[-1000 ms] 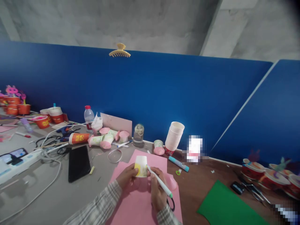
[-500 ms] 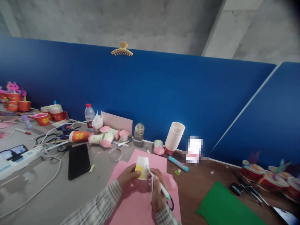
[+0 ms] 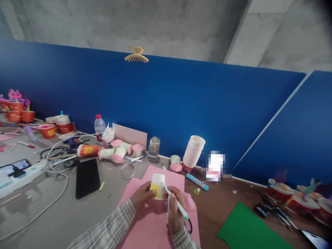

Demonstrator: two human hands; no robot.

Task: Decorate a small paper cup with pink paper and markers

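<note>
My left hand (image 3: 142, 196) grips a small white paper cup (image 3: 158, 180) from its left side, thumb on the front. A yellow patch covers the cup's lower left. In my right hand (image 3: 175, 207) is a white marker (image 3: 181, 209) with a green end, held like a pen. Its tip meets the cup's front near the right edge. Fingers of the right hand also sit by the cup's right side. Beneath both hands lie pink paper sheets (image 3: 153, 228). A rounded pink piece (image 3: 190, 203) shows just right of my right hand.
Behind the paper stand a stack of white cups (image 3: 194, 150), a glass jar (image 3: 154, 150) and several pink-and-green decorated cups (image 3: 119, 154). A blue marker (image 3: 197, 182) lies right of the paper, green paper (image 3: 251, 228) farther right. Left are a black phone (image 3: 87, 178) and a power strip (image 3: 23, 180) with cables.
Almost nothing differs. The whole view has shifted very slightly; the hands, cup and marker keep the same positions relative to each other.
</note>
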